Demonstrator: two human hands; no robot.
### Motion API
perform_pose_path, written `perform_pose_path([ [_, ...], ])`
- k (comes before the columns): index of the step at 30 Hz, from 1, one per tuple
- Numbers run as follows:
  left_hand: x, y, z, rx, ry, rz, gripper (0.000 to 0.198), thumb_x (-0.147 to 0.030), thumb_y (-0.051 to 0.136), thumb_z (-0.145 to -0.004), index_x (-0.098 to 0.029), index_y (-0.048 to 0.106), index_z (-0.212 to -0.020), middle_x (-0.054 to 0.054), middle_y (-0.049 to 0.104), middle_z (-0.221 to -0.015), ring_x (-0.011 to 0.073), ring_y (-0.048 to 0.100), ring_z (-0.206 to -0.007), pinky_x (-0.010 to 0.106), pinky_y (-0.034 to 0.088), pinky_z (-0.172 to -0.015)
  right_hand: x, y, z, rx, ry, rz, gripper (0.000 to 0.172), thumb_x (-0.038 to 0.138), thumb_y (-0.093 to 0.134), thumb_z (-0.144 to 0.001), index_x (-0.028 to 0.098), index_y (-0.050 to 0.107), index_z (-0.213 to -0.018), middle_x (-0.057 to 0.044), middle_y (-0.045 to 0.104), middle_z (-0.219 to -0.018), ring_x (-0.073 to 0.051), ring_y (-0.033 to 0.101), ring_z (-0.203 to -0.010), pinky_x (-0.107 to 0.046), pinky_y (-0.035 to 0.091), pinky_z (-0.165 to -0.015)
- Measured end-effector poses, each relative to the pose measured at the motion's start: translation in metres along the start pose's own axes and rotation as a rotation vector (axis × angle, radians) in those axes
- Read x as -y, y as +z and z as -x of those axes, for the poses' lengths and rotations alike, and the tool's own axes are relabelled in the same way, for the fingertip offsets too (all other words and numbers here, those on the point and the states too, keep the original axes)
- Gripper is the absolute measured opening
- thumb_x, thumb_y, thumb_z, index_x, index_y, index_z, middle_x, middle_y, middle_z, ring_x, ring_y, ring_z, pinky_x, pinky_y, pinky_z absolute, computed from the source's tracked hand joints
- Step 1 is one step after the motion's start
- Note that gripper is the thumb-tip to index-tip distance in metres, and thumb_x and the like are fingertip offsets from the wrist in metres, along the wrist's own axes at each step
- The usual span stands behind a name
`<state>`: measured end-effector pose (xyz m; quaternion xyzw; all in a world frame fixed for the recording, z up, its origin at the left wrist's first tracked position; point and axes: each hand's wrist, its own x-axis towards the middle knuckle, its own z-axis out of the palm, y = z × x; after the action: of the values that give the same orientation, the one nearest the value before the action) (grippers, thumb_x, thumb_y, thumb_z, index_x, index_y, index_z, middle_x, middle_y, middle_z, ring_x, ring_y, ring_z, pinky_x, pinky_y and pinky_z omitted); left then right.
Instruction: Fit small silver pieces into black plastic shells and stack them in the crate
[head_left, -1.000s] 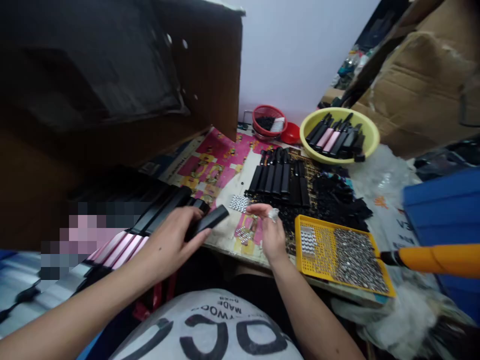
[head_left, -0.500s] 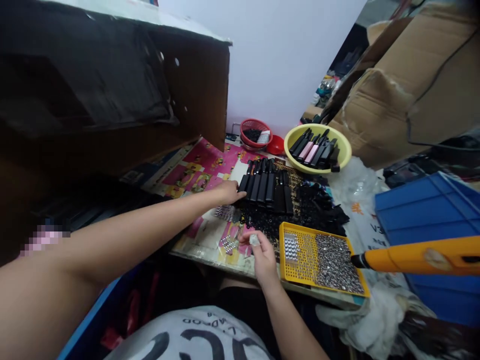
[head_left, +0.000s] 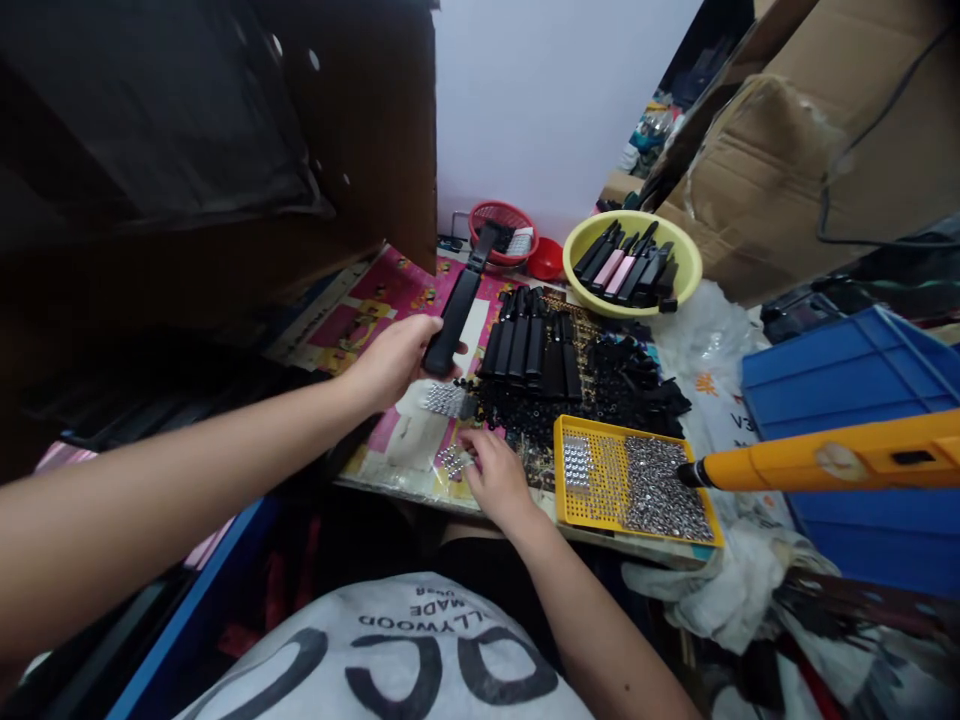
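Above the near edge of the table (head_left: 405,440), the hands are apart. The left hand (head_left: 394,365) closes around the lower end of a long black plastic bar (head_left: 457,305), which tilts away over the printed paper toward the back of the table. The right hand (head_left: 495,480) curls down with its fingertips (head_left: 471,450) at a small cluster of silver studs (head_left: 454,460); whether they pinch any cannot be told.

Just beside the left hand lies a strip of silver studs (head_left: 442,400). Straight ahead, a neat row of black bars (head_left: 521,345) sits beside loose black pieces (head_left: 637,385), probably lined up for easy picking. To the right, a yellow perforated tray (head_left: 566,490) holds more studs, seemingly spread there to stay within reach. A yellow-orange wand (head_left: 825,460) points its black tip at the tray.

Farther back are a yellow basin (head_left: 694,265) of black-and-pink bars, a red mesh basket (head_left: 499,208) and a red bowl (head_left: 545,258). A blue plastic crate (head_left: 847,400) stands at right, against cardboard (head_left: 787,170) and a white wall (head_left: 540,110).
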<state>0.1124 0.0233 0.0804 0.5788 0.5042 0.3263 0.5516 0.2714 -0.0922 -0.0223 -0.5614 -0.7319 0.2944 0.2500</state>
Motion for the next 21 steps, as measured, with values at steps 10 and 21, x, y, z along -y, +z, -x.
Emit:
perform_pose_path([
  [10, 0.061, 0.006, 0.114, -0.005, -0.354, 0.594, 0.033, -0.032, 0.064, -0.074, -0.018, 0.057, -0.103, 0.0, 0.062, -0.076, 0.0144, 0.057, -0.069, 0.025, 0.045, -0.069, 0.011, 0.013, -0.035, 0.183, -0.024, 0.273, 0.03, 0.005, 0.049, -0.065, 0.016, 0.054, -0.093, -0.008, 0.06, -0.089, -0.021, 0.053, -0.084, -0.031, 0.041, -0.076],
  [21, 0.071, 0.021, 0.132, 0.2, -0.572, 1.005, 0.036, -0.044, 0.043, -0.088, -0.011, 0.057, -0.083, 0.004, 0.056, -0.072, 0.0052, 0.042, -0.042, 0.019, 0.034, -0.039, 0.027, 0.0, -0.03, -0.316, 0.203, -0.882, 0.016, 0.023, 0.055, -0.076, 0.021, 0.049, -0.09, 0.001, 0.053, -0.081, -0.011, 0.05, -0.065, -0.022, 0.041, -0.058],
])
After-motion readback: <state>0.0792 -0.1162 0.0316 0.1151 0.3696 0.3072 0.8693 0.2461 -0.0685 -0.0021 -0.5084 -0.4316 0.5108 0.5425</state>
